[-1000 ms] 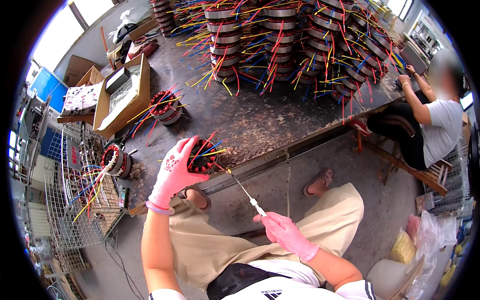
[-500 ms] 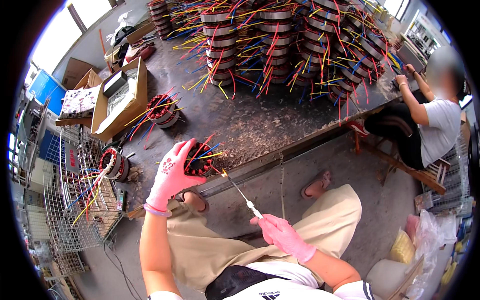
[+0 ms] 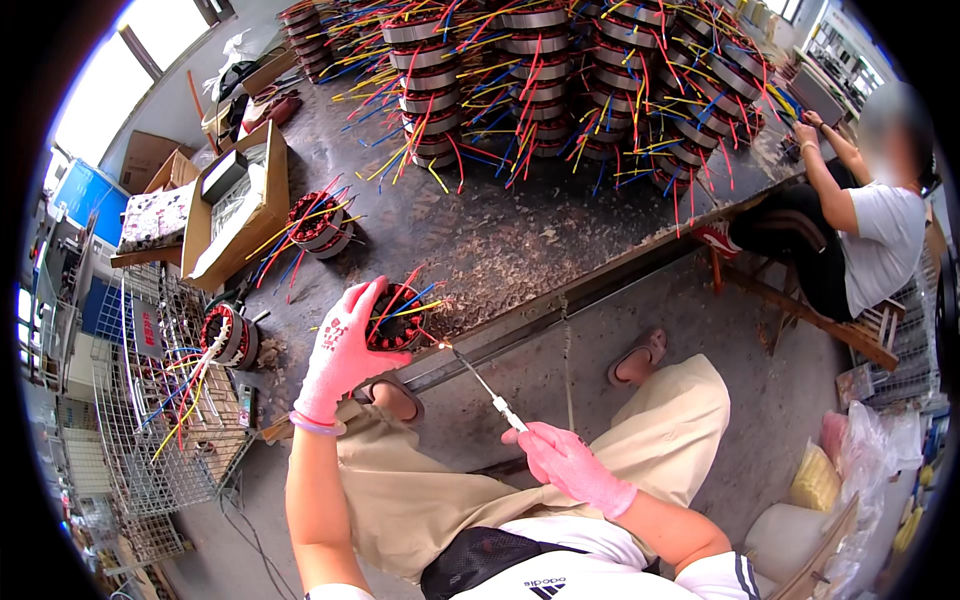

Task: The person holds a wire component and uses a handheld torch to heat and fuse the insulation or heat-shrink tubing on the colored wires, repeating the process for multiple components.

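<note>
My left hand (image 3: 345, 345), in a pink glove, grips the left side of a wire-wound motor stator (image 3: 405, 322) near the table's front edge, with the thumb along its near side. Red, blue and yellow leads stick out of the stator. In my pink-gloved right hand (image 3: 577, 467) is a slim tool (image 3: 487, 388) with a white handle and a long thin metal shaft. Its tip, with a small yellowish spot, points at the end of a red lead beside the stator. What that spot is, I cannot make out.
Stacked stators (image 3: 535, 85) with tangled leads crowd the table's (image 3: 480, 240) far side. Left stand a single stator (image 3: 320, 225), a cardboard box (image 3: 235, 205) and another stator (image 3: 230, 335) by a wire rack (image 3: 140, 400). A co-worker (image 3: 885, 230) sits at the right.
The tool's tip has shifted slightly left and up near the red lead. My left hand keeps its hold on the stator. The whole view has shifted a little.
</note>
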`<state>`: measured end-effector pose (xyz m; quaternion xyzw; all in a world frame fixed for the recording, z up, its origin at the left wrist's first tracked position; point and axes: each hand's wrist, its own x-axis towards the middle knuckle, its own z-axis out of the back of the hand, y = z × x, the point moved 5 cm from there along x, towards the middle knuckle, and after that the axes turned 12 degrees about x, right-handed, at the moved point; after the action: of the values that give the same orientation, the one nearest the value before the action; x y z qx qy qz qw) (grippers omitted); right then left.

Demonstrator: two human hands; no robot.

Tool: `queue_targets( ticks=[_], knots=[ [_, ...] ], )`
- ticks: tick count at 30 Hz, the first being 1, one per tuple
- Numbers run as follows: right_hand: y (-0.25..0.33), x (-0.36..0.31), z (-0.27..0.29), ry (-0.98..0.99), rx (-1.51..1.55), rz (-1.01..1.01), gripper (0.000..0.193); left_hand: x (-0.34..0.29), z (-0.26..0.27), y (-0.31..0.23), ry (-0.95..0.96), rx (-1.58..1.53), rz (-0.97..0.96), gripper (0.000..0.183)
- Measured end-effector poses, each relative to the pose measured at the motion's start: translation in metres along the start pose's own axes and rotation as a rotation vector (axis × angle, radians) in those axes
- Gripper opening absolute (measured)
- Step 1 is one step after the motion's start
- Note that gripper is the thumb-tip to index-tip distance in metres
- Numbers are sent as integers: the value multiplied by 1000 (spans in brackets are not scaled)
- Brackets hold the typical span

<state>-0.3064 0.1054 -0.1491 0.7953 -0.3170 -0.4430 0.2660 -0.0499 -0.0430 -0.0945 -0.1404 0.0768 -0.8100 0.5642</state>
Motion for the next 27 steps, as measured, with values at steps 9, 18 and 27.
queue_targets(
  ticks=[9,18,27],
  knots=[
    [10,-5,-5,-10,7,-31,27,-1,0,0,6,-4,-3,98],
    [5,-1,-2,7,-36,2,27,-1,-3,2,19,-10,0,99],
    [8,-3,-3,-3,-24,-10,27,-1,-1,0,20,-14,6,98]
  ],
)
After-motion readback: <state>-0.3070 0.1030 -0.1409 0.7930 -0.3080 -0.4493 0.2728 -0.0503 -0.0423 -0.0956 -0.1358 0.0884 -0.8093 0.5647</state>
